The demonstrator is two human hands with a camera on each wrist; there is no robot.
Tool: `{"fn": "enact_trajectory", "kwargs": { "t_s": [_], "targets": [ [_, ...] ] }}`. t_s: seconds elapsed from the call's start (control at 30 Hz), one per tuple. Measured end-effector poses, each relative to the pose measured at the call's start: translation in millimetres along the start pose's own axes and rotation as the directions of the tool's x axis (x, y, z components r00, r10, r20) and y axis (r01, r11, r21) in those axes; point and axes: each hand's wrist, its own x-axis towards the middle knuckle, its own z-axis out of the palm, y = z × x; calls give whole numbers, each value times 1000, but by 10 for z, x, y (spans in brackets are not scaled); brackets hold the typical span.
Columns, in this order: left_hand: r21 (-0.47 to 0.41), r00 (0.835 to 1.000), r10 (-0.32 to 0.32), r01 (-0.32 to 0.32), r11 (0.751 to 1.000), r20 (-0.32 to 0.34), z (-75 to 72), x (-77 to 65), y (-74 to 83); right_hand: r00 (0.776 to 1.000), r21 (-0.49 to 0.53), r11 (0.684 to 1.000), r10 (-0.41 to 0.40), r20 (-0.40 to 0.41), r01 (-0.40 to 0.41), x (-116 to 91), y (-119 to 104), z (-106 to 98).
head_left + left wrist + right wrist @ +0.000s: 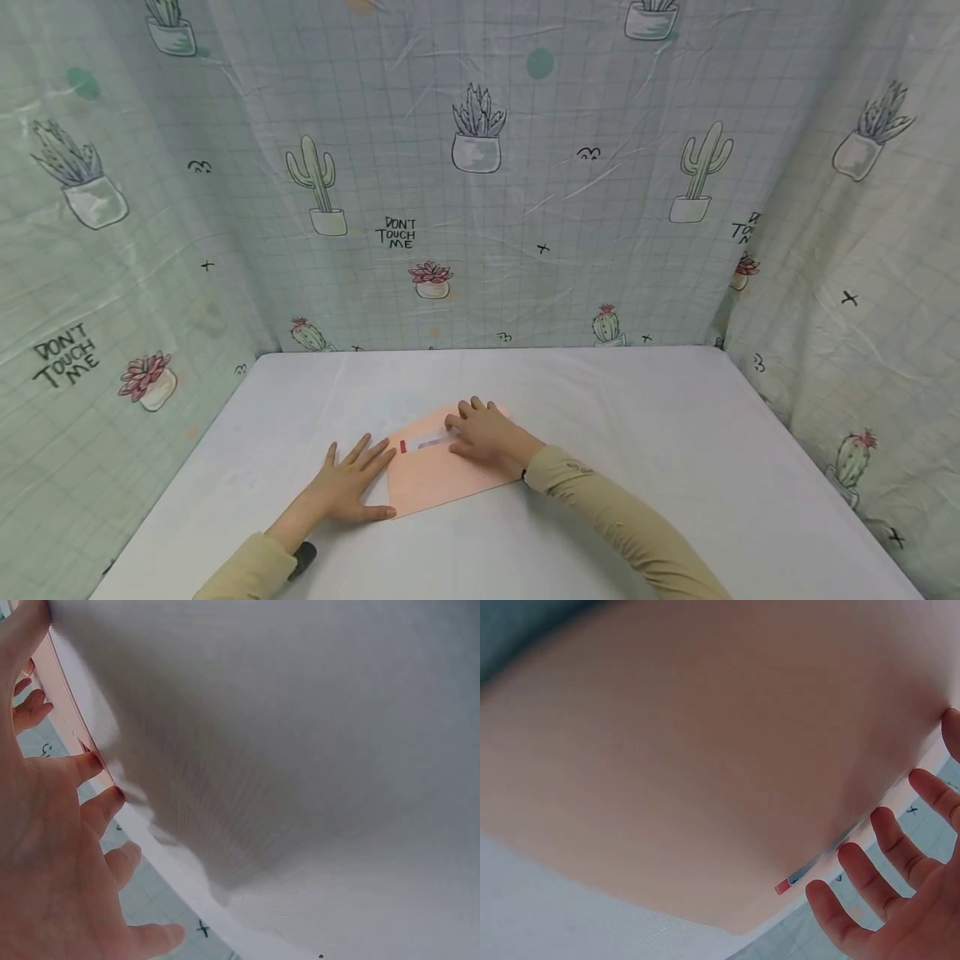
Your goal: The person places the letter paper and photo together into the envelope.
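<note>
A peach-coloured flat sheet (pixel 442 485) lies at an angle on the white table. Across its upper part runs a slim pale strip with a red end (pixel 402 447), which looks greyish and shiny in the right wrist view. My left hand (pixel 348 487) lies with fingers spread at the sheet's left side, thumb and fingertips right at the edge. Over the sheet's upper right is my right hand (pixel 486 437), palm down, its slightly bent fingers spread along the strip (pixel 817 864) and covering the strip's far part.
The white tabletop (pixel 637 417) extends around the sheet on all sides. Behind and beside it hang pale curtains (pixel 510 225) printed with cacti. A dark device (pixel 303 560) is worn on the left wrist.
</note>
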Motion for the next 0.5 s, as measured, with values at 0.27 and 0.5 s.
{"fn": "enact_trajectory", "kwargs": {
  "t_s": [0.27,0.5],
  "targets": [
    [-6,1000,-16,16,1000,14,-17,-4,22,1000,-10,1000,-25,19,25,-28,-11,-14],
    [-7,1000,-5,5,1000,2,-34,-20,33,997,-42,996,-76,12,77,-61,-31,-29]
  ]
}}
